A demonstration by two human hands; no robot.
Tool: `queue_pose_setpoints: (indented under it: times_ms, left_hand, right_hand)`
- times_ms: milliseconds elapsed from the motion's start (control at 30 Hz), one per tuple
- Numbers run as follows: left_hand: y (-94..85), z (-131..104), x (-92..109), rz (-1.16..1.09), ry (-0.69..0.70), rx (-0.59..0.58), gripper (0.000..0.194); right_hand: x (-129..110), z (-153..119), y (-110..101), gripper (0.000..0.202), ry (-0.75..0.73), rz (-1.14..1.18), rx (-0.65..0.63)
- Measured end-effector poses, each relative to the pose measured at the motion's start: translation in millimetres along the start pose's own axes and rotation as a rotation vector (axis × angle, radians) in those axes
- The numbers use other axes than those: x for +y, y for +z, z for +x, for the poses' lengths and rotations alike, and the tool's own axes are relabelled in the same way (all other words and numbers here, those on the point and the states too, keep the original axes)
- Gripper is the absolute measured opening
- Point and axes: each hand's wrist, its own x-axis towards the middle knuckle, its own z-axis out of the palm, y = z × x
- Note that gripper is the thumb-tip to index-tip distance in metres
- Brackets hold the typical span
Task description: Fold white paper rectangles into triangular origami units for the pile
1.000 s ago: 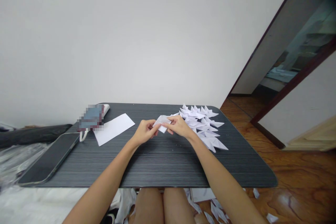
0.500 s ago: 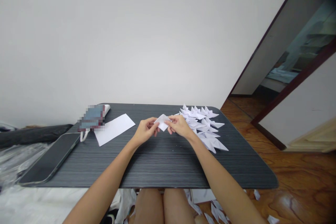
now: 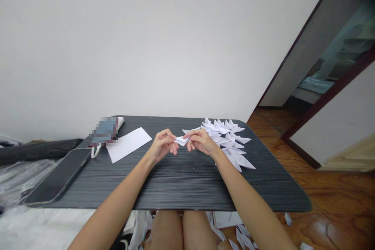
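Observation:
A small folded piece of white paper (image 3: pixel 182 140) is held above the dark table (image 3: pixel 181 187), pinched at both ends. My left hand (image 3: pixel 164 144) grips its left end between thumb and fingers. My right hand (image 3: pixel 202 141) closes on its right end, partly hiding it. Just beyond and beside my right hand lies a pile of pointed folded paper boats (image 3: pixel 231 140), several of them overlapping. To the left of my left hand rests a flat sheet of white paper (image 3: pixel 129 144).
A phone (image 3: pixel 58 177) lies at the table's left edge. Behind it sits a blurred-out object (image 3: pixel 104 132) with a white cable (image 3: pixel 95 151). A white wall (image 3: pixel 175 47) rises behind the table. Paper scraps (image 3: pixel 243 236) litter the floor near my legs.
The paper between my hands has gone from an upright diamond shape to a flatter, narrower folded form. My fingers have shifted their pinch toward its upper edge.

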Motion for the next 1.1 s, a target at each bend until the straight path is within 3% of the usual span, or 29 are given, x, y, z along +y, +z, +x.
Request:
queue_pose_setpoints:
  times_ms: [133,300,367,533,767,1100]
  left_hand:
    - [1.5,0.7,0.9,0.057,-0.016,-0.014,0.016]
    - [-1.1,2.4,-5.1,0.464,0.020,0.057,0.024]
    - [-6.5,2.9,-9.9,0.691,0.079,0.065,0.028]
    - [-17.0,2.2,-17.5,1.099,0.288,0.014,0.026]
    - [-9.3,-1.4,-11.2,1.281,0.356,0.116,0.024]
    - [-6.4,0.1,-11.7,1.331,0.315,0.047,0.027]
  right_hand:
    - [-1.0,-0.4,-0.5,0.020,-0.025,-0.111,-0.027]
    - [3.4,2.1,-2.4,0.025,-0.042,-0.363,0.134]
    - [7.3,3.6,-4.6,0.033,-0.019,-0.393,0.192]
    - [11.3,5.5,-8.6,0.020,0.028,-0.385,0.234]
    - [12.4,9.4,1.6,0.016,-0.041,-0.407,0.331]
    - [21.9,12.6,10.3,0.016,-0.058,-0.447,0.292]
